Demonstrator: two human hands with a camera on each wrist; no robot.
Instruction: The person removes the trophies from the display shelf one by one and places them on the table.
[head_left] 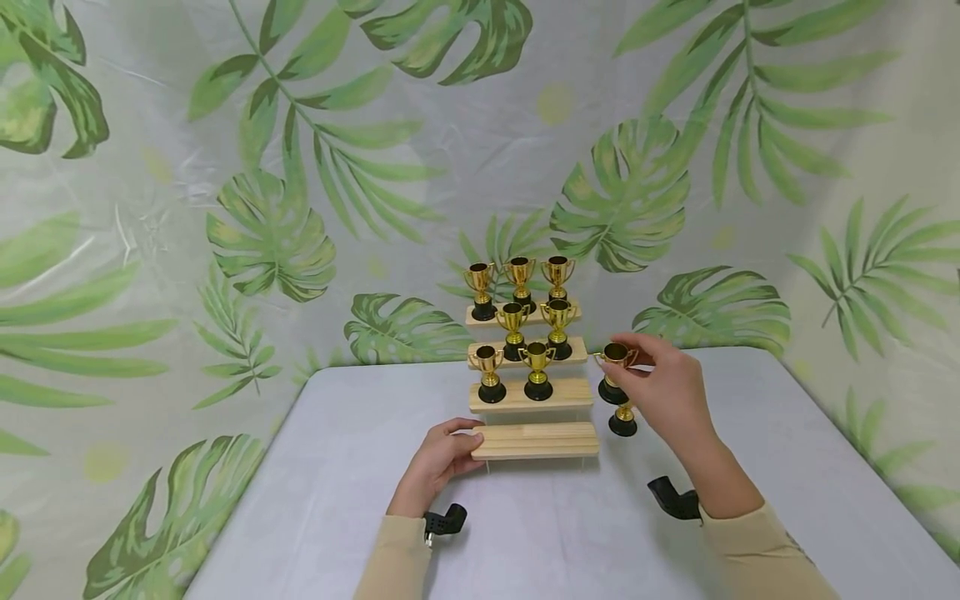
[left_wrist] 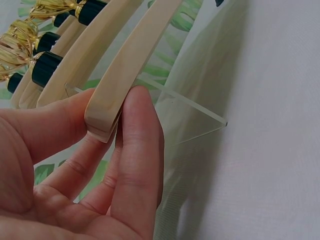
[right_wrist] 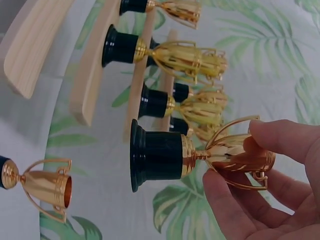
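Observation:
My left hand pinches the left end of the lowest wooden shelf of a tiered stand; the left wrist view shows thumb and fingers on the shelf's end. With my right hand I hold a small gold trophy cup by its cup and handles, its black base free of any surface. It hangs just right of the stand. Below it on the table stands another trophy, partly hidden by the held one and my hand. The second shelf from the bottom carries two trophies at its left and middle.
The third shelf bears two trophies, and the top shelf bears three. Thin clear supports hold the shelves up. A white cloth covers the table; a leaf-patterned sheet hangs behind it.

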